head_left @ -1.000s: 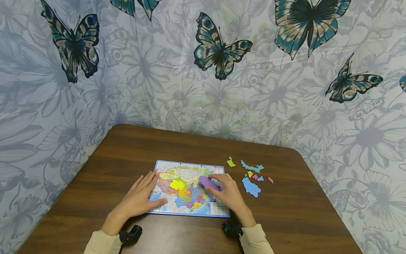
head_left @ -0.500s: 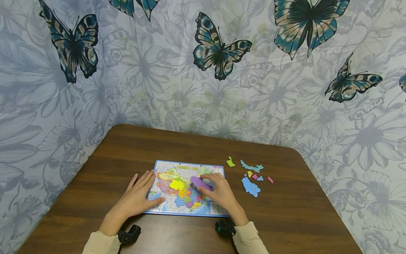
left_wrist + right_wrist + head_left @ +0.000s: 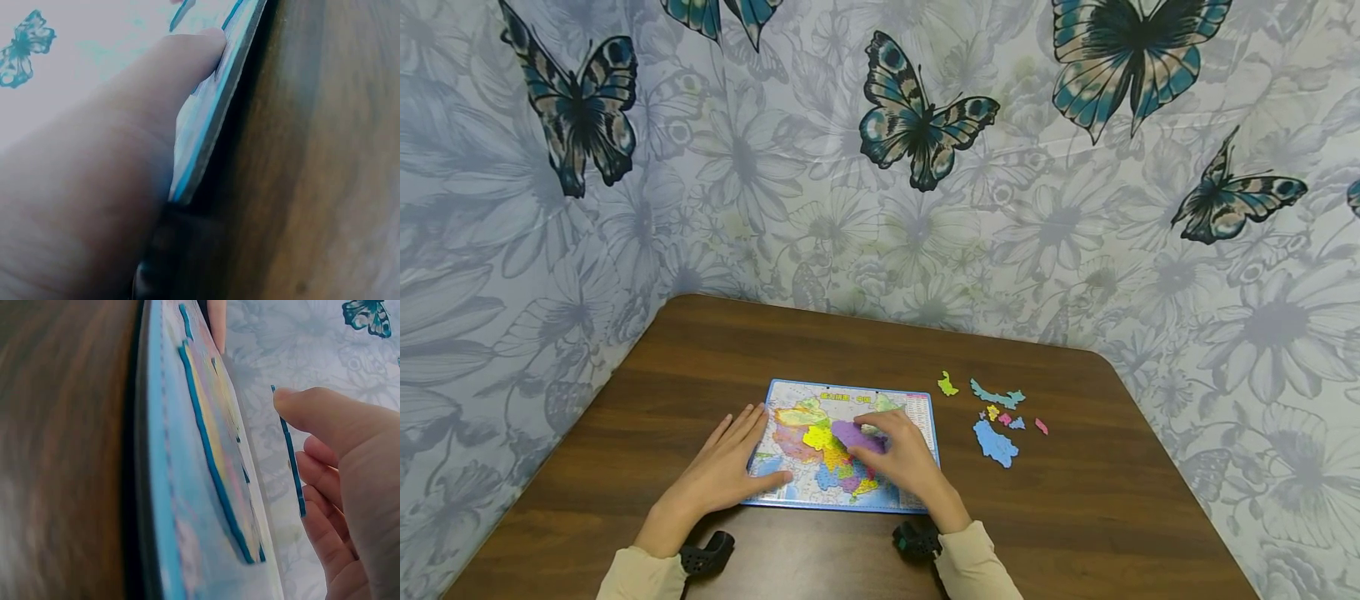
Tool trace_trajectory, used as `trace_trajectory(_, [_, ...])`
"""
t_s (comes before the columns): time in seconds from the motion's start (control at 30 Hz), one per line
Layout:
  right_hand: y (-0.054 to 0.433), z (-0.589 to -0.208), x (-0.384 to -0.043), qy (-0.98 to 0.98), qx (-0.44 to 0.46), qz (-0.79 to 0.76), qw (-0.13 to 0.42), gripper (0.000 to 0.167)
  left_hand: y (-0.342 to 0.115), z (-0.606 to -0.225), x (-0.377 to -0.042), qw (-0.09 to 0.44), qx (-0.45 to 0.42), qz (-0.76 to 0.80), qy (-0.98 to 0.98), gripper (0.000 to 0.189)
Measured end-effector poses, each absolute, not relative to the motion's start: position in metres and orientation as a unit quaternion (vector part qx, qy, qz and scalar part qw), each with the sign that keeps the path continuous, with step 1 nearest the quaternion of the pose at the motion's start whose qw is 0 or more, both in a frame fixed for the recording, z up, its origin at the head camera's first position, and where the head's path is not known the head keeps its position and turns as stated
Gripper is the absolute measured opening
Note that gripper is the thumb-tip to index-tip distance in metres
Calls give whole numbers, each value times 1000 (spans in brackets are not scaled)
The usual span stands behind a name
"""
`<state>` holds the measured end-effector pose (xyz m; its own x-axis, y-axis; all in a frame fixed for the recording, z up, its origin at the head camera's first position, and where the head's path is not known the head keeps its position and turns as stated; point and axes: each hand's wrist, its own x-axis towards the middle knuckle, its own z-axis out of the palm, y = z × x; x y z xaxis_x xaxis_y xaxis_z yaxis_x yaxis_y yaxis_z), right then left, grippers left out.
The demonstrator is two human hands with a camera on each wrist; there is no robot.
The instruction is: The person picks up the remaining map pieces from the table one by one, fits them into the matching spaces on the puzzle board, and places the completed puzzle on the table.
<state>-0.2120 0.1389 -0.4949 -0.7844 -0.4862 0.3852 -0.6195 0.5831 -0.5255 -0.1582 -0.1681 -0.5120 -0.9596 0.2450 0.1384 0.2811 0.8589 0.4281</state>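
Note:
A map puzzle board [image 3: 880, 498] with a blue border lies on the table, several coloured pieces set in its middle. My right hand [image 3: 902, 454] pinches a purple puzzle piece [image 3: 848, 434] between thumb and fingers over the board. In the right wrist view that puzzle piece [image 3: 290, 456] shows edge-on, held above the board's surface. My left hand [image 3: 724, 462] rests on the board's left side, fingers spread and straight. The left thumb [image 3: 187, 56] lies along the board's near edge in the left wrist view.
Loose pieces lie right of the board: a large blue one [image 3: 996, 443], a teal one [image 3: 997, 394], a green one [image 3: 947, 383], a pink one [image 3: 1041, 426] and several small ones. A wall with butterflies stands behind the brown table [image 3: 1105, 500].
My right hand has moved left across the board, carrying the purple puzzle piece toward the yellow pieces. The left hand stays nearly still at the board's left side.

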Motion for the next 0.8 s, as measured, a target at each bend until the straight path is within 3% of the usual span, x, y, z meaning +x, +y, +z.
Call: trace_trajectory(0.8, [93, -498, -206, -880, 347, 316, 67, 37, -169, -509, -156, 35, -142, -233, -961, 114])
